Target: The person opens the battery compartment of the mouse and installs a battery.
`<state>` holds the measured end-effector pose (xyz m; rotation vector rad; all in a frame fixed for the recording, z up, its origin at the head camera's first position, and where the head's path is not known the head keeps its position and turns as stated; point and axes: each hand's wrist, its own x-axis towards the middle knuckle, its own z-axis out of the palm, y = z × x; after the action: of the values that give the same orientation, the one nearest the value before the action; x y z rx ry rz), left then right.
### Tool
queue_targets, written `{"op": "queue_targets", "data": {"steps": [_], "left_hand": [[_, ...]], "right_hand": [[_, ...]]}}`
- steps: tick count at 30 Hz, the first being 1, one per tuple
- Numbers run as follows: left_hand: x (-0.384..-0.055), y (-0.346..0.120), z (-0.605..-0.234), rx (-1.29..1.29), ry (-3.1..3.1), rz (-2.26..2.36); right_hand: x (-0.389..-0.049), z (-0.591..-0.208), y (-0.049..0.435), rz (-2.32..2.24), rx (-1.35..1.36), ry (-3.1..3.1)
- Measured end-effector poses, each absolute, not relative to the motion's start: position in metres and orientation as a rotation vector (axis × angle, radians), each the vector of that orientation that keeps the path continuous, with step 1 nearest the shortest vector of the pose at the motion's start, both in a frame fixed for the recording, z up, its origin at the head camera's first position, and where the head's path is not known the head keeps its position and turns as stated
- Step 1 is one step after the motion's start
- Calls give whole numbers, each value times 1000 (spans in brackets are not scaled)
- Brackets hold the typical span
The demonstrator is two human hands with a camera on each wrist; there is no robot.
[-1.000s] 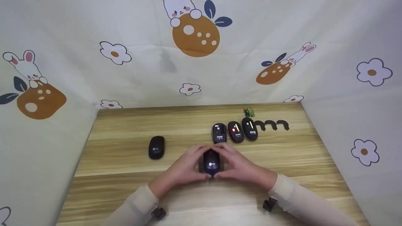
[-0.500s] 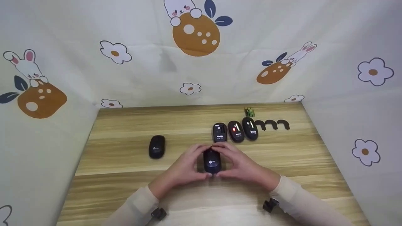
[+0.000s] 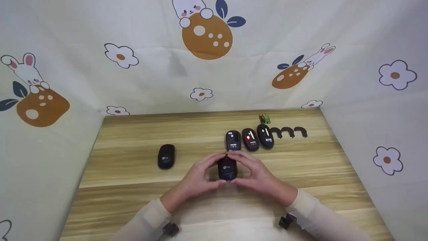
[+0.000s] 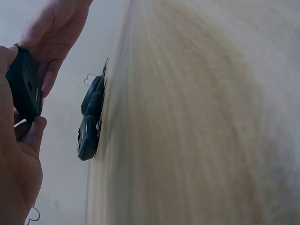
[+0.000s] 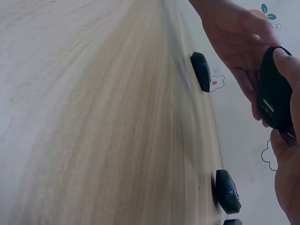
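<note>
"Watching remotely, what changed?"
"Since a second ago, I see the black mouse (image 3: 227,167) shifted slightly toward the worktop's (image 3: 127,187) far edge, aloft above its middle."
"How is it held?"
"I have left grip (image 3: 197,175) and right grip (image 3: 259,175) mirrored, jointly pinching it, fingertips meeting at its far end, thumbs at its near end."

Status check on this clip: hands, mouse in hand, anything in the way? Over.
Left hand, right hand: both gripping one black mouse. Mouse held off the table. Nothing seen blocking; three underside-up mice lie beyond.
</note>
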<state>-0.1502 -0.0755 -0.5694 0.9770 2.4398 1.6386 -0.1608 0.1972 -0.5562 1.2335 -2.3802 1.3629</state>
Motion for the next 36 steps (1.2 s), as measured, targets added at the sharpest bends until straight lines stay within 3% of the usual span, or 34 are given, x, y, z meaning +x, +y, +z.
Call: {"op": "queue_targets", "data": {"steps": [13,36], "left_hand": [[-155,-67,-575,1370,2617,1832],[-151,-58,-571,1254,2584,1961]], "right_hand": [[-159,-555,195,1338,1233,-2181],[-158,-551,186,1528,1219,-2062]]}}
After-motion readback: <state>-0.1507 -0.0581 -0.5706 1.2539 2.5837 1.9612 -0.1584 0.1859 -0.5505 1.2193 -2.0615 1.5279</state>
